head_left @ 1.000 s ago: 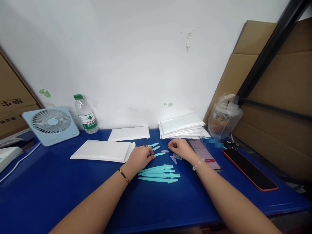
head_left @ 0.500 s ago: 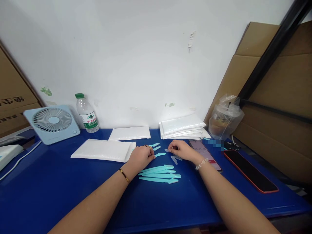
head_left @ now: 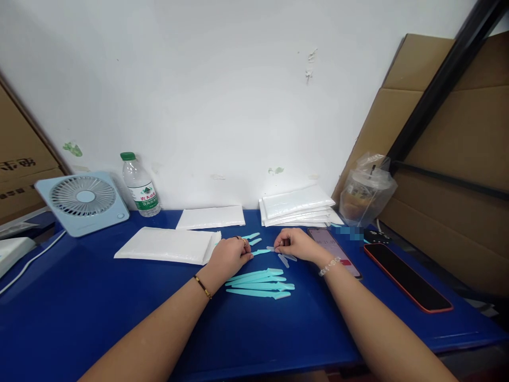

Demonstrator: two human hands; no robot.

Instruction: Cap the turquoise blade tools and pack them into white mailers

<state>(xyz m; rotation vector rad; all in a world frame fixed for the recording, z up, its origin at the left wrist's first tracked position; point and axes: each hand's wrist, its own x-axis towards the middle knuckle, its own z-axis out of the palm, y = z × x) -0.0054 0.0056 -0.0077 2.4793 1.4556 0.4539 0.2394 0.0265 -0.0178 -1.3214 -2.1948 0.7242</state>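
Observation:
My left hand is closed on the handle of a turquoise eyebrow razor, whose blade end points right. Between the fingertips of my right hand is a small clear blade cover, right at that razor's tip; I cannot tell whether it is on the blade. Just below the right hand lie other clear blade covers. More turquoise razors show beyond my left fingers, partly hidden by them. Several turquoise razors lie in a row nearer me, blade ends to the right.
White padded envelopes lie left, at the back and stacked by the wall. Two phones, one lit and one orange-edged, lie right. A bagged drink cup, water bottle and blue fan stand around.
My right hand has brought the clear cover slightly closer to the razor's blade end, so the two now meet. The left hand has stayed in place.

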